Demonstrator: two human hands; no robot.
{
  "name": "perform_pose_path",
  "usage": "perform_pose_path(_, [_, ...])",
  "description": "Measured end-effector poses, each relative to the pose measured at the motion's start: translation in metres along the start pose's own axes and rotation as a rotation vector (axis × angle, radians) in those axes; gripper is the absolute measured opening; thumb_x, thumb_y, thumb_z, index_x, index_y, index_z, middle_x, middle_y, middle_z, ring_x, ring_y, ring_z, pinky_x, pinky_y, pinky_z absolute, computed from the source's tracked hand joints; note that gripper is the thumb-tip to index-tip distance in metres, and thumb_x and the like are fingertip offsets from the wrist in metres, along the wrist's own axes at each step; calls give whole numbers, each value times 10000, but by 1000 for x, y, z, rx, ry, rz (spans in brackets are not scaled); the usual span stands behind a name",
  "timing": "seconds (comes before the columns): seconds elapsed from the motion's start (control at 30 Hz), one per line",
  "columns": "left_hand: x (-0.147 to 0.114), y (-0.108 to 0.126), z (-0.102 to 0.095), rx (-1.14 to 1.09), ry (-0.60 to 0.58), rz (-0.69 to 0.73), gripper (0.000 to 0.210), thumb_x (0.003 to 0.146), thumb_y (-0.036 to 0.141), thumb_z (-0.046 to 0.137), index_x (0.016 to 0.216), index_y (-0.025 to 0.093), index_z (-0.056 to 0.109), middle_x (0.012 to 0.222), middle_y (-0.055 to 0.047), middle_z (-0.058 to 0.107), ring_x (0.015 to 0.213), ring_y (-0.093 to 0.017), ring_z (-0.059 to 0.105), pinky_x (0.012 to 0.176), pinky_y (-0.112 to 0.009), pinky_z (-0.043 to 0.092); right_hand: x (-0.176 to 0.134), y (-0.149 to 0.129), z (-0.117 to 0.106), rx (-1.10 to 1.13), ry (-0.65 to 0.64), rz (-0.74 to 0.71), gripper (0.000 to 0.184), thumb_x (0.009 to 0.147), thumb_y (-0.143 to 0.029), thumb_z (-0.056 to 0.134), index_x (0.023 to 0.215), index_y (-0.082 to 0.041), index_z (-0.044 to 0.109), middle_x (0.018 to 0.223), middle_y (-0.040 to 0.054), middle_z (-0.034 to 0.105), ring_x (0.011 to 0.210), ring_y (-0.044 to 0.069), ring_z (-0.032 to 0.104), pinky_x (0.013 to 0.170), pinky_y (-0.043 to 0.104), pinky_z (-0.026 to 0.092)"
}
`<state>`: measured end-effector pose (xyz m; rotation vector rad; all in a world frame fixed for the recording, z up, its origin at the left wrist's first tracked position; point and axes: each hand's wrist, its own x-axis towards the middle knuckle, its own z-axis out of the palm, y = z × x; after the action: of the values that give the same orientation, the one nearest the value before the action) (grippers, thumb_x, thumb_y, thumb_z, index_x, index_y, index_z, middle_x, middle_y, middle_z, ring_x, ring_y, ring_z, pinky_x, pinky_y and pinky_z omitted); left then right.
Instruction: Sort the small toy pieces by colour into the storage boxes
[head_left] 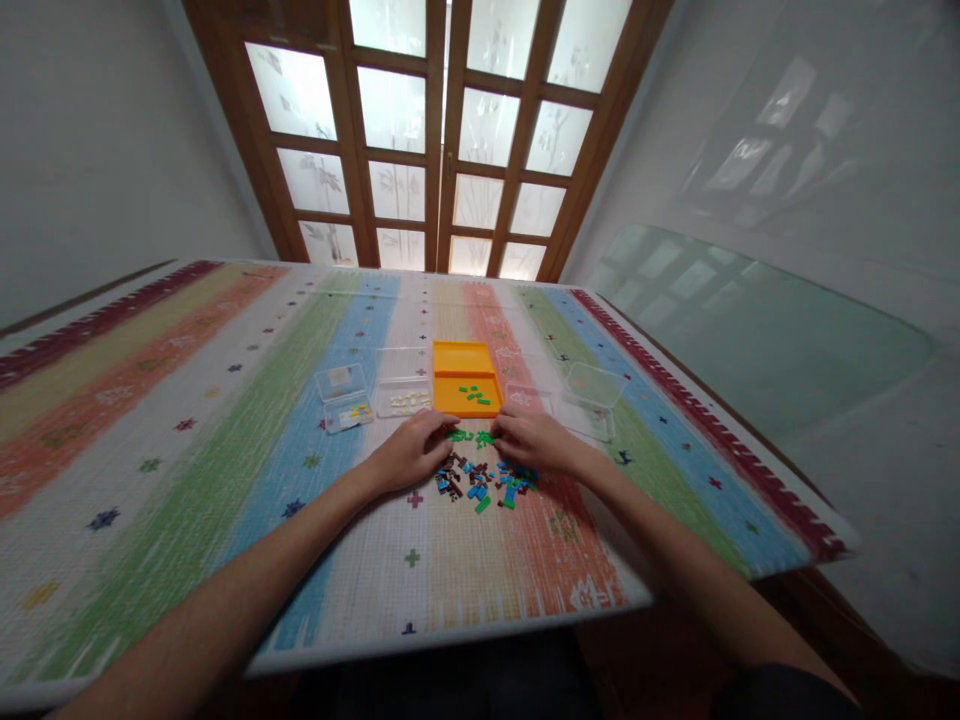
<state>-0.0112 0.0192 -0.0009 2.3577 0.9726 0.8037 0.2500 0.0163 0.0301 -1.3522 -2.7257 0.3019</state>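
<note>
Small green toy bricks (484,439) lie in a loose group between my two hands. My left hand (411,452) rests at their left side, thumb and forefinger apart, fingertips beside the bricks. From the right, my right hand (536,440) reaches in with its fingers bent together at the green bricks; what they pinch, if anything, is hidden. Nearer to me spreads a mixed pile of brown bricks (448,480) and blue bricks (478,491), with some green ones among them. Just beyond the hands stands an open orange case (463,358) with several green bricks inside.
Left of the orange case are an open clear box (384,410) with cream pieces and another clear box (328,414) with yellow pieces. Open clear boxes (600,425) stand on the right. A striped cloth (322,330) covers the table; wooden glazed doors (439,150) are behind it.
</note>
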Motion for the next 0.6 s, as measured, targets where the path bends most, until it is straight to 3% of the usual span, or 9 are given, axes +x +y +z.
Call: perform_pose_path(0.6, [-1,-3,2,-5,22,19,306,902,239,556,1177,167,669,1117,-132,733,1008,-253,669,922,-442,545,2,-10,1,-60,-62,67,171,956,-216,542,1064,-124,636,1069,125,655,867,193,598,749,290,436])
